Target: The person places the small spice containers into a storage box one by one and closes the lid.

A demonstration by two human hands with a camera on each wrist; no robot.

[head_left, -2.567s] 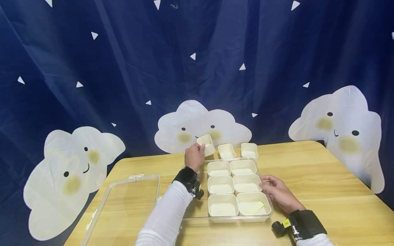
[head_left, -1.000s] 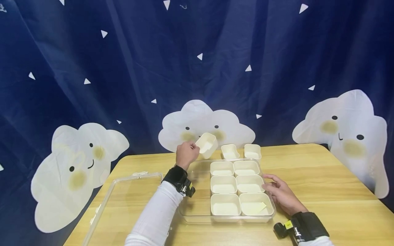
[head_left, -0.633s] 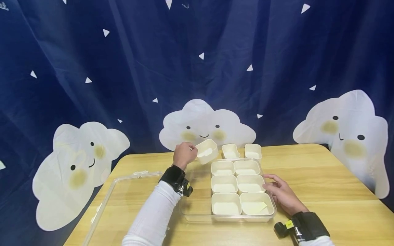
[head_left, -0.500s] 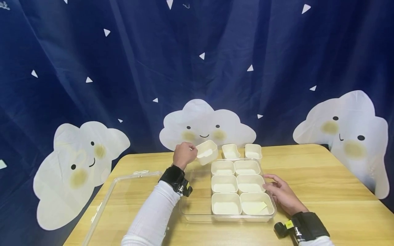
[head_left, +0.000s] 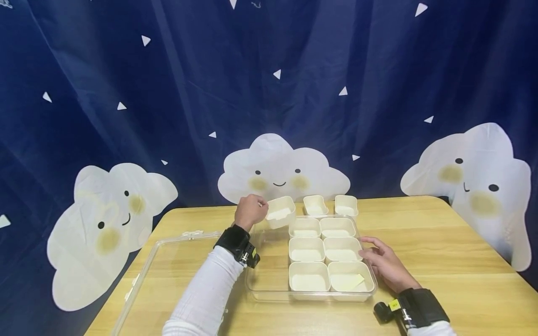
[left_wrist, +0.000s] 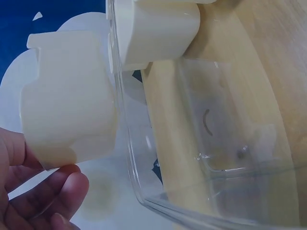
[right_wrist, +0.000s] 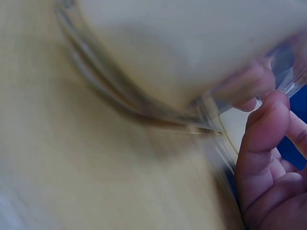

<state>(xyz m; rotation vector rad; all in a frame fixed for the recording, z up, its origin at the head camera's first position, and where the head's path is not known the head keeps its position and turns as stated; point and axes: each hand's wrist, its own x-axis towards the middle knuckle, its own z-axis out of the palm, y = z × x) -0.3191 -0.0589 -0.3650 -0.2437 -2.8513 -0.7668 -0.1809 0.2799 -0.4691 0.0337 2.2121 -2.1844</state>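
A small cream cup (head_left: pixel 280 212) was held by the left hand (head_left: pixel 250 211), its near wall pinched between thumb and curled fingers (left_wrist: pixel 45 191). The cup was kept upright over the far left corner of the clear tray (head_left: pixel 269 275), at the level of the tray's rim; whether it touched the tray floor could not be told. In the left wrist view the cup (left_wrist: pixel 69 98) was seen just beside the tray's clear wall (left_wrist: pixel 129 158).

The right hand (head_left: pixel 384 263) was laid against the tray's right edge, its fingers loosely extended and touching the rim; in the right wrist view a fingertip (right_wrist: pixel 264 124) was pressed to the clear wall.

Six cream cups (head_left: pixel 325 254) were seated in the tray in two columns of three, filling its right part, while the left column was left bare. A pale yellow slip (head_left: pixel 350 281) was lying in the nearest right cup. Two more cups (head_left: pixel 329 204) were standing on the wooden worktop (head_left: pixel 441 242) just behind the tray. The clear lid (head_left: pixel 164 270) was lying flat to the left of the tray.
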